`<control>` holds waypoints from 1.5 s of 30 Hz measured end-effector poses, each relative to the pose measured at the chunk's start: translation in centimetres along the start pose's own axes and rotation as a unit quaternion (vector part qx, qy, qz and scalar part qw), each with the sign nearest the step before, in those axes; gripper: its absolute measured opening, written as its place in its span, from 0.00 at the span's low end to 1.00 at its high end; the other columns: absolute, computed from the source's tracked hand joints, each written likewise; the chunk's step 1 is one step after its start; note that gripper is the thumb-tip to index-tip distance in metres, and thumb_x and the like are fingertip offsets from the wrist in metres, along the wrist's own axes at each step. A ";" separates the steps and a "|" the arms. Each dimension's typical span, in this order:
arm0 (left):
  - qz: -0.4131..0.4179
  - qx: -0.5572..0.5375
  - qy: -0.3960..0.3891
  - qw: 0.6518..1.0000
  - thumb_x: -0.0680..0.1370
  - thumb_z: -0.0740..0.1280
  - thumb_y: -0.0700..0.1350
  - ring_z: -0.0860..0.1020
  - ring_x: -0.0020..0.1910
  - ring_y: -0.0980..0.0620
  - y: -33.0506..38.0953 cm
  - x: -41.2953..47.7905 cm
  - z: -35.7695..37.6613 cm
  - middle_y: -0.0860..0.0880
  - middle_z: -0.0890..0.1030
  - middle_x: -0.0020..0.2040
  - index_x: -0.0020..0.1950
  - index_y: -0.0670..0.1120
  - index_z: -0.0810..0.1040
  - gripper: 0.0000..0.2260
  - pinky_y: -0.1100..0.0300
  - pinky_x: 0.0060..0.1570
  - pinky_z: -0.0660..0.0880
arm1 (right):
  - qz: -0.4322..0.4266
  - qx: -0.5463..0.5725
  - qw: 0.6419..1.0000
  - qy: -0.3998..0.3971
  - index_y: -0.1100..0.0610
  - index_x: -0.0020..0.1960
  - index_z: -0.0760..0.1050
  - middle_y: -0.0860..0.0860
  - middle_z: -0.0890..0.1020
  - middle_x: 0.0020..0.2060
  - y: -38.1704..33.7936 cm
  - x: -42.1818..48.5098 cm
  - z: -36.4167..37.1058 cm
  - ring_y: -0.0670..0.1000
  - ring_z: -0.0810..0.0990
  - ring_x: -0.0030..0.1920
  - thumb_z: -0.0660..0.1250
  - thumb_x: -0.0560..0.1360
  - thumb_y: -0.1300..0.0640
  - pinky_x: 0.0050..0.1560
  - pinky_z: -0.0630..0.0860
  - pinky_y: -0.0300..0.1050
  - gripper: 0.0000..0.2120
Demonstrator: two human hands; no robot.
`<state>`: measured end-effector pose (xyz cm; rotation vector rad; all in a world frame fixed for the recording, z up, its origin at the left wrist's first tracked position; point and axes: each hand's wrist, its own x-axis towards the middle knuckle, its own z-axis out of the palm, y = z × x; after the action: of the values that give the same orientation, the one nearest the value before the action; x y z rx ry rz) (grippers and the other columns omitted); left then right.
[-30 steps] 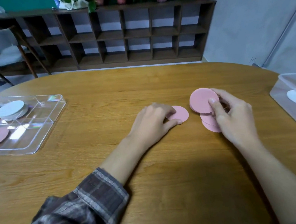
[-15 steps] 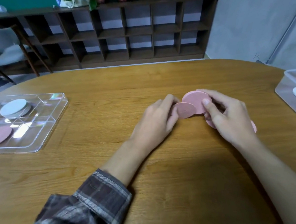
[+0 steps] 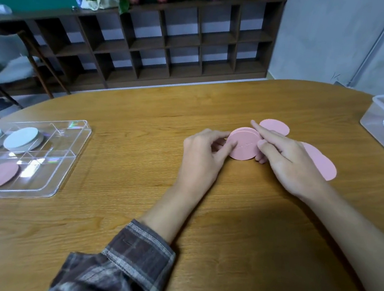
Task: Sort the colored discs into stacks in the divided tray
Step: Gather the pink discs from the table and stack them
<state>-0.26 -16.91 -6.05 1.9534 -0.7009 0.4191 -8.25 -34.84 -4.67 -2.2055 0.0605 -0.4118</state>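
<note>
While squaring the pink stack [image 3: 242, 148], gripped by left hand [image 3: 202, 153] and right hand [image 3: 294, 167] alike, likely need to add loose discs [image 3: 274, 127] next, then carry to tray [image 3: 44, 178].

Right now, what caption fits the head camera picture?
Left hand and right hand grip a pink disc stack between them.

Mid-frame, pink disc stack [image 3: 243, 148] pinched between left hand [image 3: 203, 155] and right hand [image 3: 290, 164] — divided tray [image 3: 51, 162] at left edge.
</note>
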 end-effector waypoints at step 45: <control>0.182 0.066 -0.269 0.944 0.76 0.75 0.59 0.78 0.66 0.54 4.9 0.6 9.4 0.53 0.83 0.63 0.63 0.49 0.84 0.20 0.51 0.61 0.78 | 0.064 -0.059 0.968 0.236 0.51 0.61 0.80 0.46 0.85 0.46 6.8 -1.6 -8.6 0.45 0.81 0.47 0.67 0.80 0.57 0.44 0.70 0.25 0.10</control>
<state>-2.94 -27.18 -6.60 2.0829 -1.4302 0.1460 -11.75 -45.29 -5.49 -2.1581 0.4929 -0.8701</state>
